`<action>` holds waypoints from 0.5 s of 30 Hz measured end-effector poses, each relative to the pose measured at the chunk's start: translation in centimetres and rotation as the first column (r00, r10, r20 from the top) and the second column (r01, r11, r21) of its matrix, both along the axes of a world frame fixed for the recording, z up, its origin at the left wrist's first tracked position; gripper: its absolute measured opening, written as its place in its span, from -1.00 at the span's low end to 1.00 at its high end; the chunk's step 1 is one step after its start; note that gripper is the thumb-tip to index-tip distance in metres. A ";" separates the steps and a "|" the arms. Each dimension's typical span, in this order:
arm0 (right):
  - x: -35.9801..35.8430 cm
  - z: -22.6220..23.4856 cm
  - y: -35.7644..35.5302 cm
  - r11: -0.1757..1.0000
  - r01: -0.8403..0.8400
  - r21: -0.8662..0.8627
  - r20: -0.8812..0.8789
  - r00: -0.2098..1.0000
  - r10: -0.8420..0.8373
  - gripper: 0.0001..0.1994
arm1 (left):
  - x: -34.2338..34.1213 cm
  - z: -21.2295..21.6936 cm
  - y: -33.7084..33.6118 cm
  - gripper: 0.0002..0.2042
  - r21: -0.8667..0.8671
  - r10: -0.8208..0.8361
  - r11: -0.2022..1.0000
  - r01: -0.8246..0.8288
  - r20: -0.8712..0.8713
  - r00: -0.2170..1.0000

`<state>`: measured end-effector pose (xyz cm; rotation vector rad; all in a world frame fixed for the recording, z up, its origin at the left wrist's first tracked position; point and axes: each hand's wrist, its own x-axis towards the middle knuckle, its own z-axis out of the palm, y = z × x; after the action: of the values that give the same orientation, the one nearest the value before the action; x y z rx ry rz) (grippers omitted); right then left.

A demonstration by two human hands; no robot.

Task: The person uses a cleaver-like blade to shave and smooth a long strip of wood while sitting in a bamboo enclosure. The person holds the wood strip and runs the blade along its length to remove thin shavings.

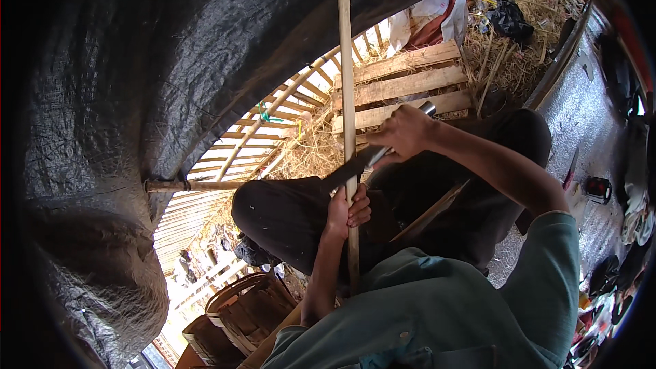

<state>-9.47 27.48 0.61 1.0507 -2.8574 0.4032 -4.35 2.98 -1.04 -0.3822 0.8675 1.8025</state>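
Running from twelve o'clock to six near mid-view, the pale wooden strip (346,48) looks light and fairly stiff, with some spring likely in its long, slender upper stretch. The left hand (348,212), at five o'clock from centre, is clamped around it. The right hand (404,134), at two o'clock, is closed on the metal handle of a dark-bladed tool (354,168), which crosses the strip just on the left hand's twelve o'clock side. Its surface seems dry, so slipping is unlikely; splinters along the edges are the likelier trouble. The six o'clock stretch, clear of the blade, seems the safest hold.
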 end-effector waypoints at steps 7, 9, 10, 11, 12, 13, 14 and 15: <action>-10.3 2.5 7.4 0.851 0.523 -0.054 -0.330 0.795 -0.509 -0.48 | -0.3 1.2 0.7 -0.58 -0.070 -0.034 0.997 0.027 -0.106 0.994; -8.8 4.1 5.2 0.825 0.560 -0.074 -0.147 0.813 -0.564 -0.48 | -0.5 0.9 -0.5 -0.49 -0.176 -0.061 0.984 0.034 -0.150 0.987; -7.7 4.8 4.3 0.814 0.573 -0.095 0.042 0.820 -0.571 -0.48 | -1.0 1.9 0.1 -0.49 -0.173 -0.056 0.985 0.027 -0.165 0.985; -6.8 4.3 3.3 0.810 0.558 -0.183 0.062 0.829 -0.556 -0.47 | -1.5 3.5 0.7 -0.50 -0.256 -0.106 0.965 0.046 -0.226 0.968; -6.5 4.1 2.5 0.832 0.507 -0.226 0.020 0.856 -0.516 -0.47 | -2.0 4.5 1.2 -0.50 -0.339 -0.161 0.939 0.060 -0.280 0.946; -6.3 4.1 1.8 0.849 0.458 -0.265 -0.024 0.877 -0.481 -0.46 | -2.7 5.0 1.5 -0.50 -0.341 -0.170 0.938 0.067 -0.281 0.944; -6.2 4.9 1.1 0.888 0.412 -0.205 -0.058 0.901 -0.431 -0.46 | -3.7 5.4 1.7 -0.53 -0.492 -0.325 0.862 0.122 -0.350 0.879; -6.2 5.5 0.7 0.921 0.364 -0.142 -0.088 0.922 -0.378 -0.46 | -4.6 5.7 2.0 -0.55 -0.634 -0.479 0.759 0.151 -0.384 0.789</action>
<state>-15.67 28.13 6.16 0.4739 -2.7973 0.4622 -8.98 4.95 4.64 -0.0775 1.7811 1.2787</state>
